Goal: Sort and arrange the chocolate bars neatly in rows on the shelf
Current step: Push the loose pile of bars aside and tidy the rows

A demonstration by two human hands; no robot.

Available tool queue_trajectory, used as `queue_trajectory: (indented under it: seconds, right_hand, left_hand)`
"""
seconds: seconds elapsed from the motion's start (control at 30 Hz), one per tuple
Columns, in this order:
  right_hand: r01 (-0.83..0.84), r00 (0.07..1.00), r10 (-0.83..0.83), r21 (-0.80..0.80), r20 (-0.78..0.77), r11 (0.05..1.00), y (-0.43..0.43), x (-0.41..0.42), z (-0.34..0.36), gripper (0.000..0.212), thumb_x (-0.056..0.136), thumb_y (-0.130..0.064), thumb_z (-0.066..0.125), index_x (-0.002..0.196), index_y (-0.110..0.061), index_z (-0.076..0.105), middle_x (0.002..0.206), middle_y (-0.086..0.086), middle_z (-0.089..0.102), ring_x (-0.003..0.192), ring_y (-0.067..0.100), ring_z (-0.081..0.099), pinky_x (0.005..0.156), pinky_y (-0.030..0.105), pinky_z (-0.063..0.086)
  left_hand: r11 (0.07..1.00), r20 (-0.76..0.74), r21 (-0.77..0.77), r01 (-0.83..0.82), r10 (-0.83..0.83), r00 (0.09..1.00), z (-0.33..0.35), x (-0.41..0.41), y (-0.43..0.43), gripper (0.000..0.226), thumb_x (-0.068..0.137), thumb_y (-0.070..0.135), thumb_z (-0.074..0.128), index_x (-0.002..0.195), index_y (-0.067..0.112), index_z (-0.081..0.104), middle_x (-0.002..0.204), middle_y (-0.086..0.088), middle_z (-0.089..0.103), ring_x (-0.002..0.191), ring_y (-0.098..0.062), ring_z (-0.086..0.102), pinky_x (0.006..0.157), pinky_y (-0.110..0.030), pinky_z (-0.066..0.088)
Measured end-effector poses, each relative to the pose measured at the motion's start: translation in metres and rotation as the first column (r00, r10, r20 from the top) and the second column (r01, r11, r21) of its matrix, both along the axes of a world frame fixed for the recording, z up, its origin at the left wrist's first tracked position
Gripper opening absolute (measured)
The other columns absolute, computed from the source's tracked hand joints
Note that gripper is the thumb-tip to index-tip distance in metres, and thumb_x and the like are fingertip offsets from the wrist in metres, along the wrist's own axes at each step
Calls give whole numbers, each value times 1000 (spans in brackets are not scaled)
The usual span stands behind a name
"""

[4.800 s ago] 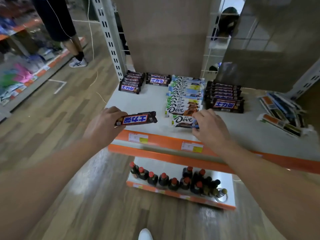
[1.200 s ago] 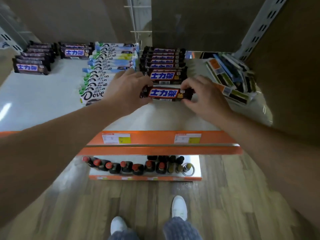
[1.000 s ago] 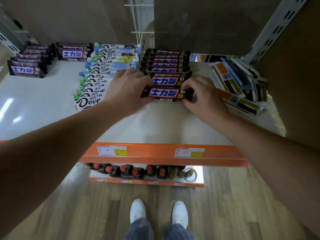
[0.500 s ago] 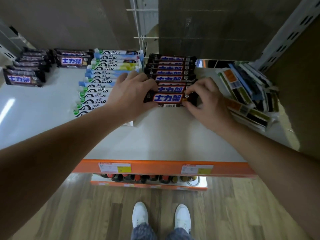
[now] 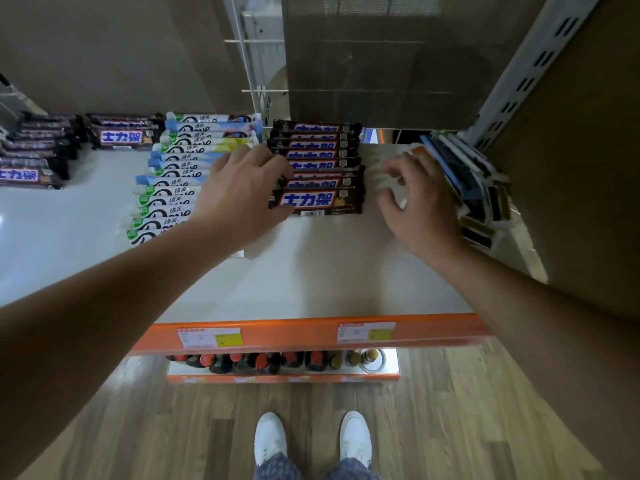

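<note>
A dark Snickers bar (image 5: pixel 317 201) lies flat at the front of a row of the same bars (image 5: pixel 317 147) on the white shelf (image 5: pixel 329 271). My left hand (image 5: pixel 239 199) is spread beside the row's left end, and its thumb touches the front bar's left tip. To the right of the bar, apart from it, my right hand (image 5: pixel 420 206) hovers blurred with loosely curled fingers and holds nothing. A long row of white Dove bars (image 5: pixel 180 174) runs just left of my left hand, which partly hides it.
Two more Snickers groups (image 5: pixel 121 136) (image 5: pixel 31 161) sit at the shelf's far left. A loose pile of flat packs (image 5: pixel 467 181) leans at the right by a slotted upright (image 5: pixel 530 64). The orange shelf edge (image 5: pixel 294 334) carries price tags; bottles (image 5: pixel 263 362) stand below.
The bar held by both hands has been set down at the front of the Snickers row. My right hand has let go and moved off to the right; my left hand's grip has loosened.
</note>
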State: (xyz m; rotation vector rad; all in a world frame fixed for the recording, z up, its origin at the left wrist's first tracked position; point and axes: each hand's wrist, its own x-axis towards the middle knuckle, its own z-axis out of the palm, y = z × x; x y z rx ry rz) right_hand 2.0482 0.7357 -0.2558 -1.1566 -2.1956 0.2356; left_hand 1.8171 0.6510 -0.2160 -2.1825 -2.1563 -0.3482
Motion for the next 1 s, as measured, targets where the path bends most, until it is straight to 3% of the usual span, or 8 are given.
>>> queue_trajectory:
  seconds: [0.17,0.4,0.5,0.6,0.67,0.73,0.87,1.0]
  right_hand:
    - [198,962,-184,-48,202,979,-2,63,-3,24,78,-19,68,99,-12,60,102,14,53,96,33,50,72,33,36]
    - [74,963,-38,-126,266,989,-16,96,-10,32,77,-25,75,106,-17,66,94,7,62,91,32,57,75,40,49]
    - [-2,981,35,-168,191,986,-19,100,0,24,91,-23,60,114,-17,64,93,7,68,85,26,63,69,37,51]
    - [-79,995,97,-448,17,891,-22,98,11,22,98,-22,51,114,-18,66,90,0,70,75,10,63,62,25,47]
    - [-109,994,107,-507,-34,855,-25,96,10,21,98,-19,51,109,-16,69,90,-2,68,77,6,62,62,15,45]
    - [-47,999,42,-443,-20,895,-24,95,2,20,96,-16,54,107,-14,69,97,-1,62,85,9,60,69,8,42]
    - [260,961,-269,-121,-62,958,-12,92,2,19,89,-13,60,107,-14,66,108,4,56,91,19,58,70,26,49]
    - [335,942,-335,-6,-25,942,17,72,18,31,94,-14,51,124,-10,55,132,11,49,119,25,50,89,32,49]
  left_hand:
    - [986,107,76,151,-159,982,3,32,-4,27,82,19,68,108,17,62,111,-4,58,104,-24,48,77,-38,47]
    - [957,282,33,290,-287,916,-20,90,6,23,82,21,65,105,20,64,108,-1,58,105,-22,50,74,-44,52]
    - [959,326,48,281,-281,903,-25,107,10,30,82,23,67,112,21,62,111,0,57,105,-20,51,77,-38,51]
    - [947,300,49,317,-317,900,-24,114,14,49,79,33,70,125,24,54,119,2,53,106,-19,48,79,-32,46]
    - [935,287,-19,354,-334,898,-26,116,14,50,80,39,69,126,27,53,120,4,53,106,-18,47,80,-34,46]
    - [933,288,-68,354,-322,902,-31,118,13,38,83,39,65,119,29,58,117,5,57,105,-19,49,79,-35,47]
    - [927,242,-66,369,-343,908,-39,115,11,24,86,34,60,109,28,62,111,6,58,101,-19,50,77,-36,48]
    - [915,176,-77,397,-379,909,-38,109,5,27,84,46,59,104,28,59,110,7,55,97,-16,49,76,-30,47]
